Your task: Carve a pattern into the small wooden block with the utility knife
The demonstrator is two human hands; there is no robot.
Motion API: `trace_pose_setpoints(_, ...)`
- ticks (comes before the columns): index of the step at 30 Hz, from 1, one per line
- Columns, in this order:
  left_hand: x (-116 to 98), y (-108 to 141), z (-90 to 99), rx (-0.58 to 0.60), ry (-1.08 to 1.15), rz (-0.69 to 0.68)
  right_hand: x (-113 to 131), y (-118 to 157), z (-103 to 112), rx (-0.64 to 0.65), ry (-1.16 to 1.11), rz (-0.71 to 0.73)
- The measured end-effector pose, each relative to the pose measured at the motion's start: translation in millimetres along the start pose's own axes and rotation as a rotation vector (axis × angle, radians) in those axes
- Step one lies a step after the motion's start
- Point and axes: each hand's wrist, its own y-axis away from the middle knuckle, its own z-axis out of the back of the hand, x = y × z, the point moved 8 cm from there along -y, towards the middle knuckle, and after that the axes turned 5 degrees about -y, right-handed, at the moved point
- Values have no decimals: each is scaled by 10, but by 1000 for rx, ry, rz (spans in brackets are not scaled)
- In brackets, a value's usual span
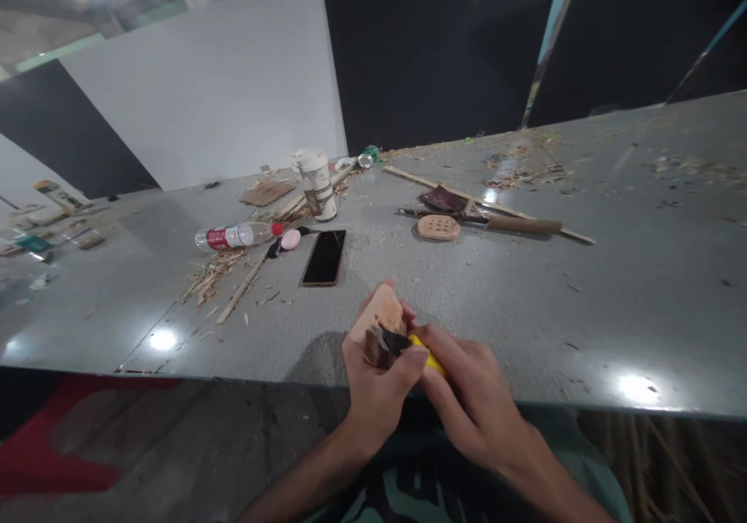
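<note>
Near the table's front edge, my left hand (pixel 378 387) is closed around a pale, rounded wooden piece (pixel 373 324) with a darker brown lower part. My right hand (pixel 475 387) grips the yellow handle (pixel 429 354) of a tool with a black front part (pixel 395 341). That black part lies against the wooden piece, and my left thumb rests beside it, close to the yellow handle. The tool's tip is too small to make out clearly.
A phone (pixel 324 258) lies ahead on the grey table (pixel 496 297), near a bottle (pixel 238 235), a pink oval item (pixel 290 240) and a cup (pixel 318 184). Farther right are a perforated wooden piece (pixel 438 227), a brown-handled tool (pixel 525 226) and wood shavings (pixel 525 171).
</note>
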Motion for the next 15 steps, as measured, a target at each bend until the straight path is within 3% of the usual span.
trace_pose_setpoints(15,-8,-2,-14,52,-22,-17,-12,-6,-27,2,34,-1)
